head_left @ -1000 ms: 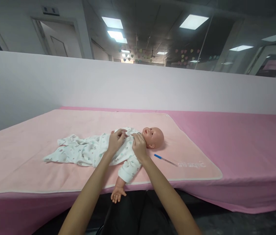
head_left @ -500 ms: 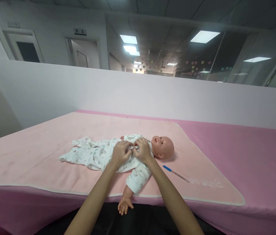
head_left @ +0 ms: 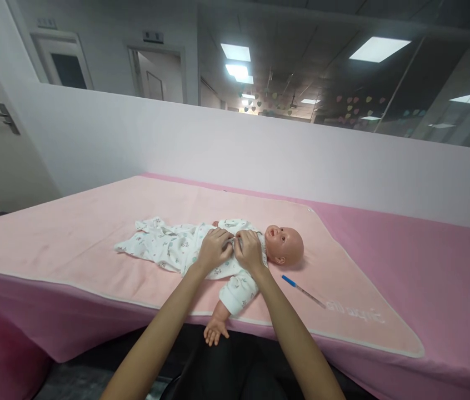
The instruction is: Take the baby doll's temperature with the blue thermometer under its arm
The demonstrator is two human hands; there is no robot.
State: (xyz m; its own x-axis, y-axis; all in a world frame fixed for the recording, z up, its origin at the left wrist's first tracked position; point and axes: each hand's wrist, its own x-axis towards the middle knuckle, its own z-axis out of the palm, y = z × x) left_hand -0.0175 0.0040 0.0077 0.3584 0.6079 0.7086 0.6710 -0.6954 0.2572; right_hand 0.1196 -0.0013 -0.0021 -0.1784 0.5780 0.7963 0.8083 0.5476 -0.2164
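A baby doll (head_left: 287,244) lies on its back with its head to the right, dressed in a white printed baby gown (head_left: 164,244). Both of my hands meet over the chest. My left hand (head_left: 214,249) has its fingers bent and pinched on the gown's front. Close beside it, my right hand (head_left: 249,250) pinches the same cloth, fingertips nearly touching those of the left. A thin white bit, perhaps a tie, shows between them; the fingers hide most of it. The doll's near arm (head_left: 218,323) hangs over the front edge of the table.
A pen-like stick with a blue end (head_left: 301,290) lies right of the doll on a peach mat (head_left: 335,328). Under the mat is a pink cloth (head_left: 447,289). Behind stands a low white wall (head_left: 260,144) with glass above; a door (head_left: 5,128) is at left.
The camera has tilted down and turned slightly left, so everything sits a little differently in view. My hands stay on the gown's chest, fingers still pinched close together.
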